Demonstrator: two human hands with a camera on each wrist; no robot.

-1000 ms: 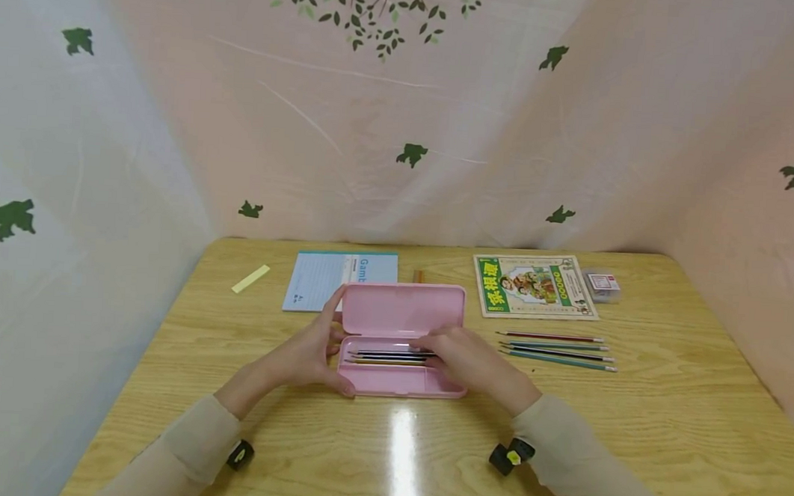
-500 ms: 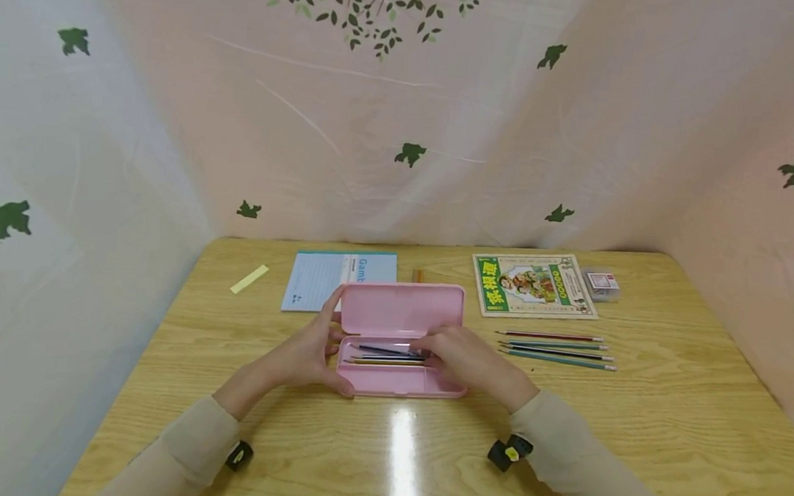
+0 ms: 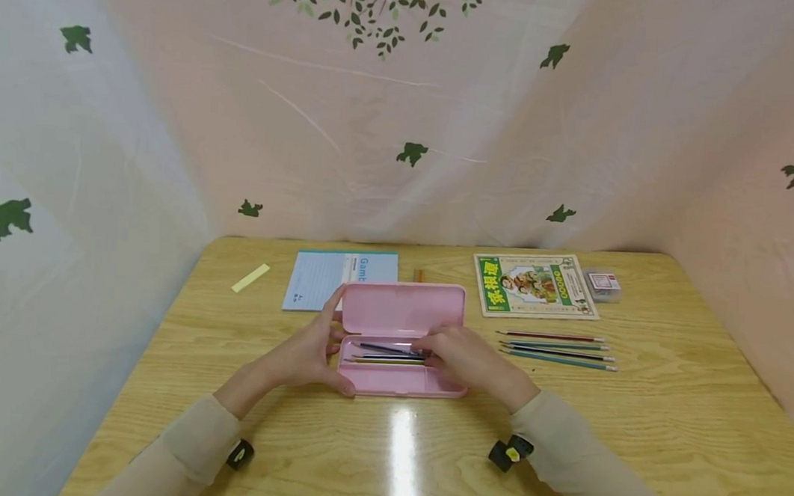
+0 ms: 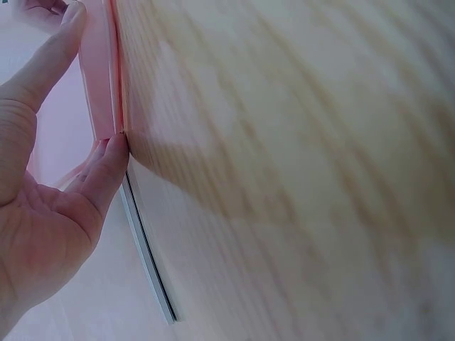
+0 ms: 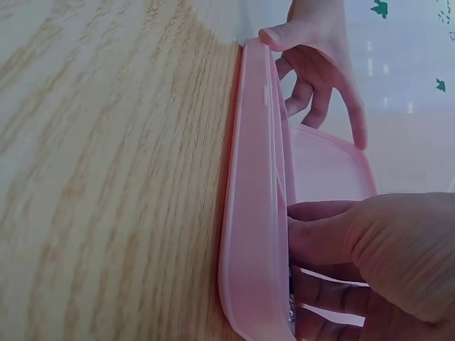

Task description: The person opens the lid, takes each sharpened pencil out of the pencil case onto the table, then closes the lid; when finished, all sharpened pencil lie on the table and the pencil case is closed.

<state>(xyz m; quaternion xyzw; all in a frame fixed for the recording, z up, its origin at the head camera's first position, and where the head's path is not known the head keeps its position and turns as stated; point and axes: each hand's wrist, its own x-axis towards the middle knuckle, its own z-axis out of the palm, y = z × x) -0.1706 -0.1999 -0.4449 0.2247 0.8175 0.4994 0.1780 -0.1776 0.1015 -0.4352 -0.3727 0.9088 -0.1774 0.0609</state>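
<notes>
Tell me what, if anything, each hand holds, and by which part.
The left hand holds the pink case at its left end. The right hand covers the right end of a tilted dark pencil; whether it grips it is hidden.

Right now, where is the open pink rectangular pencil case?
In the head view, the pink case sits centrally, left of the slender red, teal and black pencils; the left hand grips its left end.

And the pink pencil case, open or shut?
Open: the case has its lid raised, and pencils show inside.
</notes>
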